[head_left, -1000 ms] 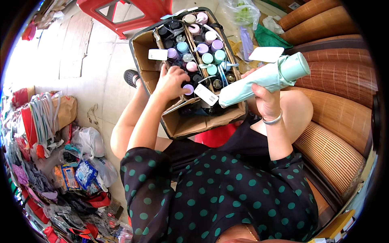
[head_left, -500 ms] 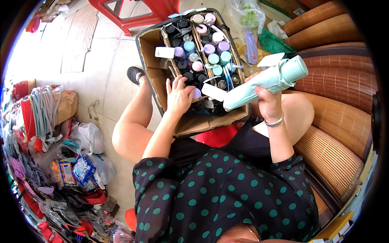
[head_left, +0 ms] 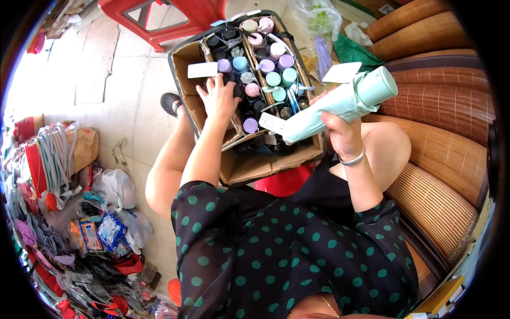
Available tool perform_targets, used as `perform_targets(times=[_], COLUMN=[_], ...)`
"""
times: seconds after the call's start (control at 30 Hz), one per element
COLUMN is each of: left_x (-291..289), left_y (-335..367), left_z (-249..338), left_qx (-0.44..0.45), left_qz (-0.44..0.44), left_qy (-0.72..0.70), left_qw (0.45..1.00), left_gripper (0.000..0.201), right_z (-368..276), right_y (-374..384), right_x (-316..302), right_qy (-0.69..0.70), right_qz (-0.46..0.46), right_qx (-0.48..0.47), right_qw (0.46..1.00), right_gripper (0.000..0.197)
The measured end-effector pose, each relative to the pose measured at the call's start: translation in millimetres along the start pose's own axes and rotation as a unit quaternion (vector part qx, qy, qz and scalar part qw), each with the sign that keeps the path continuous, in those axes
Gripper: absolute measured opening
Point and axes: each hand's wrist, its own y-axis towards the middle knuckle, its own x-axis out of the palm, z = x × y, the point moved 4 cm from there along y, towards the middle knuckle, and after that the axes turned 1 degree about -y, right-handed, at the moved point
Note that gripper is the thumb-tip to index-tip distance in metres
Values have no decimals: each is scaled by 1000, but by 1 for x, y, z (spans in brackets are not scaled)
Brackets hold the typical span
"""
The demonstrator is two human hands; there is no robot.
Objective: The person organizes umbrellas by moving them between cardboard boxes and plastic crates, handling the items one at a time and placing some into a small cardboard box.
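Observation:
My right hand (head_left: 344, 135) is wrapped round a mint-green folded umbrella (head_left: 332, 110) in its sleeve, tilted up to the right, with white tags hanging off it. My left hand (head_left: 219, 100) reaches into a cardboard-lined dark bin (head_left: 276, 166), its fingers spread over black umbrella handles at the left side of the middle row. Folded umbrellas stand upright there in rows between cardboard dividers. Their round ends are purple, blue, pink, mint and black; a lilac umbrella (head_left: 250, 125) stands nearest me. What lies under my left fingers is partly hidden.
A red plastic stool (head_left: 164, 24) stands beyond the bin. Rolled bamboo mats (head_left: 435, 133) line the right side. At left, bagged goods and a bundle of pale tubing (head_left: 56, 154) are heaped on the tiled floor (head_left: 133, 95). Plastic bags (head_left: 319, 18) lie at the far right.
My left hand has moved up and away from me, from the near umbrellas to the black handles, with fingers more spread. The mint umbrella stays in my right hand; the view has shifted slightly.

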Motion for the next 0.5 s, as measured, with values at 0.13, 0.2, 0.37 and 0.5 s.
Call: perform_targets(times=[0.13,0.2,0.37,0.5], left_x=[4,10,5,8], left_y=[3,1,11,13], left_z=[-5,-7,-12,-17], left_qx=[3,1,2,24], left_qz=[3,5,29,26], left_qy=[-28,-42,-100,-95], left_qw=[1000,999,995,995], left_gripper=[47,48,35,31], right_z=[2,5,49,105], right_y=[4,10,35,17], right_x=[11,23,69,67], right_qy=[41,88,11,-163], right_qz=[32,24,-90,-158], right_qx=[-33,-65,-156,-199], right_qw=[998,994,984,953], right_gripper=[44,42,42,36])
